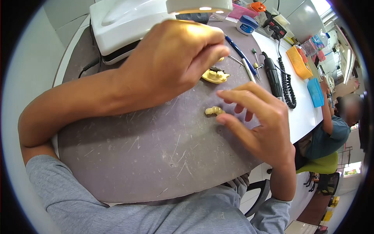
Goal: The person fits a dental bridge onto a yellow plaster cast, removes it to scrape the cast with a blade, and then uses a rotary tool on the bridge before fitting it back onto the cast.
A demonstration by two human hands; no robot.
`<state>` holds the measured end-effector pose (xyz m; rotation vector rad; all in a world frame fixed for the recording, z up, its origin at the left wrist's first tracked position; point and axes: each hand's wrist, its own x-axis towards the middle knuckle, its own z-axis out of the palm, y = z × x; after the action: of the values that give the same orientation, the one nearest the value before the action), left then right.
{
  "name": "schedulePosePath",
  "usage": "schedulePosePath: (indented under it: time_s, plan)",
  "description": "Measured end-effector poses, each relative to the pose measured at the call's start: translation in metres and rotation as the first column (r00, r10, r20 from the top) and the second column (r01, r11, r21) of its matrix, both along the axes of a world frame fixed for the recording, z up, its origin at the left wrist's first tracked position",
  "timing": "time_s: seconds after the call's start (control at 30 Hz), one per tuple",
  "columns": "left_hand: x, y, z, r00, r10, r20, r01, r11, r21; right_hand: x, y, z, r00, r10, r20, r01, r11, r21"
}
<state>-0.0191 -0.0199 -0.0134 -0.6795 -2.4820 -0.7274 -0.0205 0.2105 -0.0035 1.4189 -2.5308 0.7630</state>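
Two pale yellow dental pieces lie on the scratched grey mat (128,156): a larger cast (215,76) and a smaller piece (214,111) nearer the person. The left hand (175,58) hovers above the cast with its fingertips pinched together (whether they hold anything, I cannot tell). The right hand (257,121) is spread open, its thumb tip just beside the smaller piece.

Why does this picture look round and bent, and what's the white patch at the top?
Head view: a fisheye lens bows the work mat and leaves a black ring around the frame; the lamp overhead glares to white and casts warm light on the left hand; the right hand and small yellowish piece are sharp.
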Motion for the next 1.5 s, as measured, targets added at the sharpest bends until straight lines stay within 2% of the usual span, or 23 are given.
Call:
schedulePosePath:
  time_s: [0.03,0.1,0.13,0.17,0.23,0.3,0.33,0.37,0.4,0.43,0.5,0.63,0.8,0.87,0.9,0.97,1.03,1.07,1.2,1.27,1.3,1.37,1.5]
  plan:
    - [-0.003,0.0,-0.006,1.0,0.002,-0.003,-0.002,1.0,0.001,0.0,-0.002,-0.001,1.0,0.011,0.002,-0.011,0.999,0.05]
    - [-0.009,0.003,-0.021,0.944,-0.087,-0.317,0.07,0.996,-0.062,-0.002,-0.002,-0.002,0.999,0.039,-0.028,-0.037,0.996,0.087]
    - [-0.007,0.001,-0.024,0.979,-0.087,-0.185,0.073,0.994,-0.081,-0.003,0.001,-0.003,0.999,0.008,-0.034,-0.005,0.997,0.073]
    - [-0.008,0.0,-0.028,0.98,-0.085,-0.18,0.072,0.994,-0.079,-0.003,0.003,-0.004,0.999,-0.022,-0.038,0.025,0.998,0.06]
    - [-0.008,-0.002,-0.035,0.987,-0.073,-0.143,0.066,0.996,-0.053,-0.004,0.008,-0.002,0.991,-0.121,0.059,0.125,0.989,-0.075]
    - [-0.008,-0.002,-0.037,0.986,-0.055,-0.16,0.044,0.997,-0.07,-0.012,0.023,0.001,0.986,-0.158,0.044,0.16,0.985,-0.058]
    - [-0.008,-0.003,-0.034,0.996,-0.054,-0.075,0.051,0.998,-0.043,-0.015,0.028,0.003,0.986,-0.158,0.045,0.16,0.985,-0.056]
    - [-0.008,-0.002,-0.031,0.998,-0.058,0.009,0.058,0.998,-0.016,-0.016,0.032,0.005,0.984,-0.166,0.064,0.164,0.986,0.03]
    - [-0.008,-0.002,-0.03,0.998,-0.06,0.008,0.061,0.998,-0.016,-0.017,0.034,0.007,0.981,-0.176,0.082,0.166,0.979,0.116]
    - [-0.008,-0.003,-0.029,0.997,-0.057,0.045,0.057,0.998,0.008,-0.016,0.033,0.008,0.98,-0.179,0.081,0.169,0.979,0.116]
    - [-0.009,-0.003,-0.029,0.996,-0.053,0.077,0.051,0.998,0.031,-0.015,0.026,0.008,0.967,-0.251,-0.05,0.256,0.96,0.116]
    - [-0.013,0.0,-0.029,0.993,-0.109,-0.036,0.112,0.987,0.112,-0.027,0.01,0.004,0.958,-0.238,-0.162,0.242,0.97,0.003]
    - [-0.012,0.001,-0.027,0.983,-0.158,-0.096,0.172,0.972,0.16,-0.047,-0.003,0.0,0.991,-0.128,-0.039,0.13,0.99,0.056]
    - [-0.011,0.0,-0.027,0.984,-0.176,0.019,0.17,0.97,0.173,-0.051,-0.006,0.0,0.994,-0.106,-0.007,0.106,0.993,0.057]
    - [-0.011,0.001,-0.027,0.984,-0.174,0.021,0.168,0.97,0.176,-0.052,-0.007,0.001,0.988,-0.152,0.009,0.151,0.986,0.065]
    - [-0.009,0.002,-0.026,0.968,-0.23,0.098,0.186,0.925,0.332,-0.055,-0.007,0.001,0.979,-0.2,0.027,0.198,0.977,0.076]
    - [-0.006,0.001,-0.024,0.963,-0.219,0.157,0.155,0.927,0.341,-0.06,-0.005,0.002,0.954,-0.299,-0.015,0.299,0.948,0.107]
    - [-0.006,0.001,-0.023,0.955,-0.206,0.213,0.124,0.931,0.345,-0.061,-0.004,0.001,0.955,-0.293,-0.049,0.296,0.951,0.086]
    - [-0.009,0.001,-0.027,0.957,-0.222,0.186,0.119,0.888,0.444,-0.057,0.0,0.002,0.969,-0.246,-0.034,0.246,0.969,-0.003]
    - [-0.008,0.0,-0.025,0.912,-0.253,0.324,0.047,0.847,0.529,-0.051,0.006,0.009,0.968,-0.243,0.055,0.24,0.969,0.056]
    - [-0.007,0.0,-0.026,0.911,-0.253,0.325,0.046,0.847,0.53,-0.046,0.008,0.013,0.968,-0.243,0.057,0.239,0.969,0.057]
    - [-0.007,0.001,-0.027,0.879,-0.332,0.343,0.032,0.757,0.653,-0.039,0.013,0.021,0.973,-0.194,0.124,0.165,0.963,0.213]
    - [0.004,0.006,-0.011,0.886,-0.24,0.396,-0.005,0.851,0.525,-0.034,0.012,0.014,0.977,-0.172,0.122,0.145,0.969,0.202]
